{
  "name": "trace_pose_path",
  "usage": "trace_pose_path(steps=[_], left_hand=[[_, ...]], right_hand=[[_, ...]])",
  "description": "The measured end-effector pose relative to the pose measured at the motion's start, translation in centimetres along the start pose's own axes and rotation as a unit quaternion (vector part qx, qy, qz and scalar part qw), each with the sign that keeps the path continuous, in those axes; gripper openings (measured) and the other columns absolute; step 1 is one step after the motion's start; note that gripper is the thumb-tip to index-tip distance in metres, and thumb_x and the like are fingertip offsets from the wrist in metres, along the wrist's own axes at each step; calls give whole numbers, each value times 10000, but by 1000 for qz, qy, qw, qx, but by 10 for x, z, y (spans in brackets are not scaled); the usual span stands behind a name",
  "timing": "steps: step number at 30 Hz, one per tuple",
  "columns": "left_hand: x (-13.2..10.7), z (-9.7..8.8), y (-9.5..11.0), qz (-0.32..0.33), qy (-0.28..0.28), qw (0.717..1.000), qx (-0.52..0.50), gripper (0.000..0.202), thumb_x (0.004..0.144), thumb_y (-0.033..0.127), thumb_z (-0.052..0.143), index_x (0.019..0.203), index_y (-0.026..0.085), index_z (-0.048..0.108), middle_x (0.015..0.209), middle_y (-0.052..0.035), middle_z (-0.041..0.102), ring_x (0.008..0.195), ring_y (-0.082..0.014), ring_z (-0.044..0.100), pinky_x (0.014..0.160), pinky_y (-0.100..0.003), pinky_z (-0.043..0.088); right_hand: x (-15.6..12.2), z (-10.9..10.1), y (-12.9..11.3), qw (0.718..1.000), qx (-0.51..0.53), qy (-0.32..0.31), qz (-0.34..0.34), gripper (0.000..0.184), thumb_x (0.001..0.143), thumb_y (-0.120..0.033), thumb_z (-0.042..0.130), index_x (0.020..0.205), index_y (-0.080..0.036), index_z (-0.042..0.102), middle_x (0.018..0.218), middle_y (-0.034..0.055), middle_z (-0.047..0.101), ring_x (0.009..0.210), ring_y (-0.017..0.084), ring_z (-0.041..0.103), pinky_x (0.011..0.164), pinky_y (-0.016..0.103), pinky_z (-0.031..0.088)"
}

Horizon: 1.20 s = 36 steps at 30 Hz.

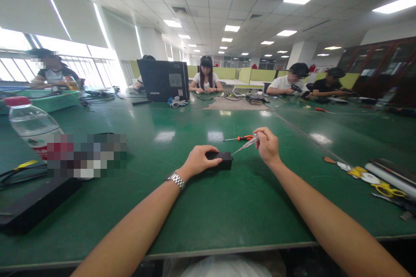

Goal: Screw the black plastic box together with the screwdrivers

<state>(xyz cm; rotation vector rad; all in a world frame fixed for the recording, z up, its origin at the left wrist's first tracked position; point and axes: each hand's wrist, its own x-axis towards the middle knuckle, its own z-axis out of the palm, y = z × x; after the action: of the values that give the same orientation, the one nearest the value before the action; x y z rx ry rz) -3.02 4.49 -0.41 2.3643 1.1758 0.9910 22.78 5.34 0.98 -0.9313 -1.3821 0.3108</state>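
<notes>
My left hand (199, 161) is closed round a small black box (225, 161) that lies on the green table, its thumb along the near side. A clear-handled screwdriver (247, 143) is gripped in my right hand (268, 143), with its thin shaft slanting down to the left. Its tip is at the right end of the box; whether the two touch I cannot tell. Just behind lies a second screwdriver (244, 138) with an orange and black handle, its shaft pointing left. What the box contains is not visible.
On the left stand a water bottle (32, 125) and a long black case (39, 203). Yellow-handled scissors (388, 189) and other tools lie at right. A black computer case (164, 80) stands across the green table (208, 212), where several people sit.
</notes>
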Motion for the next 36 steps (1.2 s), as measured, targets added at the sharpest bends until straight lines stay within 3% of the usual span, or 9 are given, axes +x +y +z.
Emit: trace_pose_path(steps=[15,24,31,33,36], left_hand=[[0,0,-1,7,-2,1000,-8,264,746,367,684,941,190,700,946,-29,720,866,-213,658,791,-283,494],[1,0,2,4,-53,998,-30,405,730,417,714,1060,187,666,1042,-57,692,936,-240,634,851,-328,477],[0,3,1,-2,-52,998,-43,410,762,461,678,1066,186,658,1066,-60,683,962,-252,623,859,-346,465],[0,3,0,-1,-49,998,-43,403,765,457,678,1062,185,658,1057,-58,683,953,-248,622,852,-342,463],[0,3,0,10,-48,998,-43,384,774,442,676,1054,180,662,1041,-57,683,937,-239,621,841,-329,459]], right_hand=[[-4,1,-9,998,-30,-10,-55,182,866,-269,433,863,-178,590,454,-65,476,412,109,464,464,232,383],[1,0,-4,997,15,-64,38,82,747,-228,525,817,-190,540,432,-81,491,375,107,483,396,201,366],[11,-13,-9,985,-12,-144,94,79,705,-252,557,699,-179,527,502,-37,554,404,114,515,402,212,397],[12,-15,-18,981,-33,-172,84,92,716,-261,555,692,-176,528,500,-34,547,411,114,515,417,215,391],[8,-10,-41,973,-106,-204,7,78,737,-245,540,697,-181,519,501,-42,521,443,106,506,460,211,363]])
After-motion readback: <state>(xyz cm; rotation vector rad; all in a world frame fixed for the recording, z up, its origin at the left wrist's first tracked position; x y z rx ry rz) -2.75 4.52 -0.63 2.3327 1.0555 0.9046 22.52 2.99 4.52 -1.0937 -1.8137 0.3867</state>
